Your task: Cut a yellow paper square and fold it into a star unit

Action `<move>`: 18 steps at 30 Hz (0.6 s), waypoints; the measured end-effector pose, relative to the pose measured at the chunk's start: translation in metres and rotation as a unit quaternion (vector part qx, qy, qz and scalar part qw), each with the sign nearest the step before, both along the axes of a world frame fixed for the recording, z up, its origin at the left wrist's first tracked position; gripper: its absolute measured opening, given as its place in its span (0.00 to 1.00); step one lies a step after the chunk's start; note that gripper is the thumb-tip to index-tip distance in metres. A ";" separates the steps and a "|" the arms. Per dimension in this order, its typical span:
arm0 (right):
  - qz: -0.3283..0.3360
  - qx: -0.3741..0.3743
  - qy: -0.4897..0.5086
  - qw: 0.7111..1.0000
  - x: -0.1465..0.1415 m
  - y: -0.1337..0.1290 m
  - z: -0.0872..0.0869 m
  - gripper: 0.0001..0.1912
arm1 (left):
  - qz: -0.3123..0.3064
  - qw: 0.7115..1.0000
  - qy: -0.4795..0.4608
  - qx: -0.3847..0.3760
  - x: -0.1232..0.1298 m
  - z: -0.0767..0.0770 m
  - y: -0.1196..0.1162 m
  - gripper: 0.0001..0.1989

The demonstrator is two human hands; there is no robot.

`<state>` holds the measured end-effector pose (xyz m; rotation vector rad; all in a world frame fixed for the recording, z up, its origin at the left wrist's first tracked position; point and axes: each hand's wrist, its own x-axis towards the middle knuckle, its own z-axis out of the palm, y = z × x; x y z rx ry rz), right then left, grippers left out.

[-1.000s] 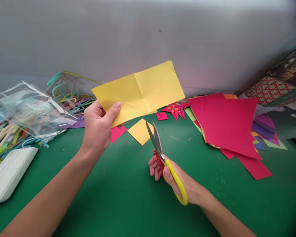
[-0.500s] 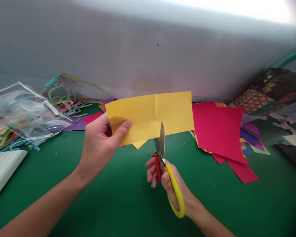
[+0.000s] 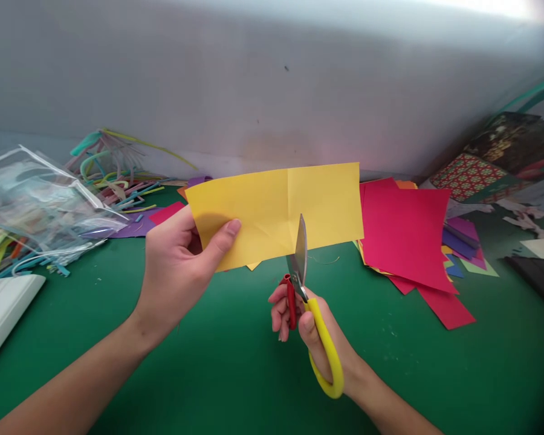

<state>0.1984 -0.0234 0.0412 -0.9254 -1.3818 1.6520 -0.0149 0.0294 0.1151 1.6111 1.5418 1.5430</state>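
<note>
A strip of yellow paper (image 3: 263,205) with an upright crease near its middle is pinched at its left end by my left hand (image 3: 176,272), thumb in front and fingers behind. My right hand (image 3: 317,338) holds scissors (image 3: 329,356) with one yellow and one red handle. The scissor blades are parted and point up at the lower edge of the paper, right of the crease. One blade passes in front of the paper; the other is partly hidden behind it.
Red sheets (image 3: 405,235) lie on the green table (image 3: 217,374) at the right, over other coloured paper. Clear plastic bags (image 3: 40,193) and pipe cleaners (image 3: 104,163) are at the back left, above a white object (image 3: 9,302). A patterned box (image 3: 471,175) stands far right.
The yellow paper appears slightly wider across the view, its right end shifted a little right. The scissors have moved slightly right and up against it. Both hands keep their hold.
</note>
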 end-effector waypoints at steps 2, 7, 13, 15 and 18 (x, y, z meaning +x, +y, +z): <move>0.002 -0.002 -0.001 1.000 0.000 0.000 0.001 0.37 | 0.005 1.000 0.006 0.000 0.000 0.000 0.000 0.12; 0.002 -0.009 0.002 1.000 0.001 0.000 0.002 0.38 | 0.013 1.000 0.020 0.006 -0.001 -0.001 0.000 0.11; 0.003 -0.006 0.003 1.000 0.002 0.000 0.001 0.37 | 0.022 0.999 0.033 0.011 0.000 0.000 0.001 0.11; 0.004 -0.002 0.000 1.000 0.001 0.000 0.001 0.37 | 0.021 0.999 0.038 0.010 0.001 0.000 0.001 0.11; 0.002 0.001 -0.006 1.000 0.001 0.000 0.002 0.37 | 0.018 0.999 0.032 0.007 0.001 0.000 0.001 0.12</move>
